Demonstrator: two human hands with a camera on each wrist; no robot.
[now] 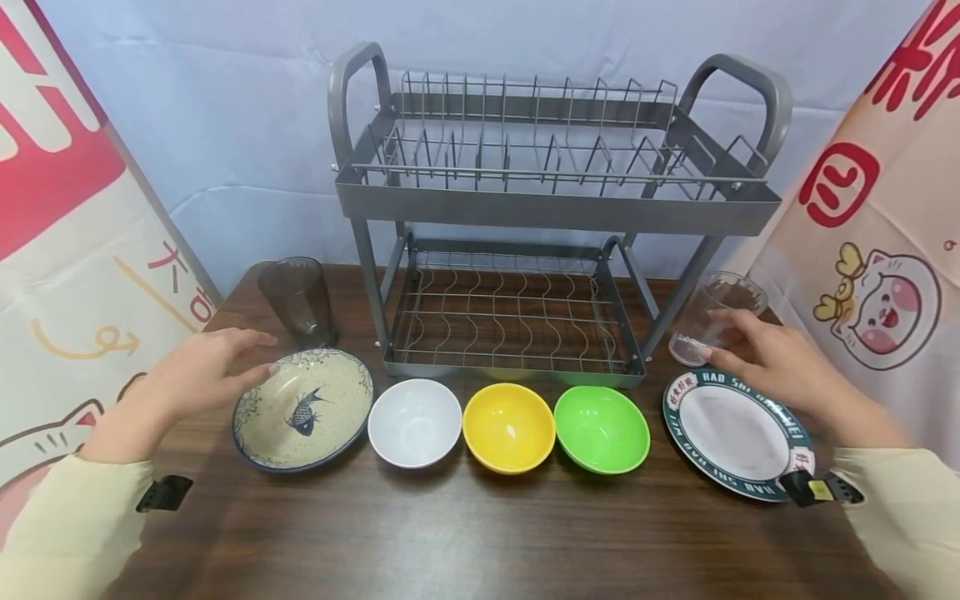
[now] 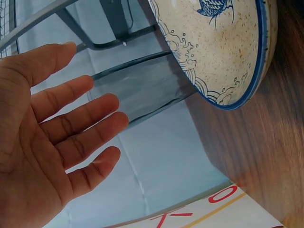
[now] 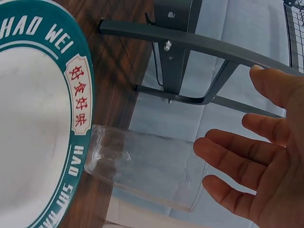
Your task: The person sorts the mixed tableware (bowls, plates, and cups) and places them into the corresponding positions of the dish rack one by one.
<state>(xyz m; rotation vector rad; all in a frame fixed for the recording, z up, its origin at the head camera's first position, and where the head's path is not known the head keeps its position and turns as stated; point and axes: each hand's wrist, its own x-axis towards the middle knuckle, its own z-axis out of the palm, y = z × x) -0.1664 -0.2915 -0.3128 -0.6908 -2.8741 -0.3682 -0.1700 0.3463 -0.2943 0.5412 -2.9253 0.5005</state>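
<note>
In the head view my left hand (image 1: 197,373) hovers by the left edge of the beige plate with a blue fish (image 1: 330,417). Its fingers are apart and hold nothing, as the left wrist view shows. Behind that plate stands a dark tinted glass (image 1: 298,304). On the other side my right hand (image 1: 780,358) is raised above the green-rimmed white plate (image 1: 738,433), its fingers close to a clear glass (image 1: 690,329). The right wrist view shows these fingers (image 3: 232,164) spread near the glass's rim; whether they touch it I cannot tell.
A grey two-tier dish rack (image 1: 555,208) stands at the back of the wooden table (image 1: 480,533). Along its front are a white bowl (image 1: 415,423), a yellow bowl (image 1: 509,429) and a green bowl (image 1: 602,430). Printed cloths hang at both sides.
</note>
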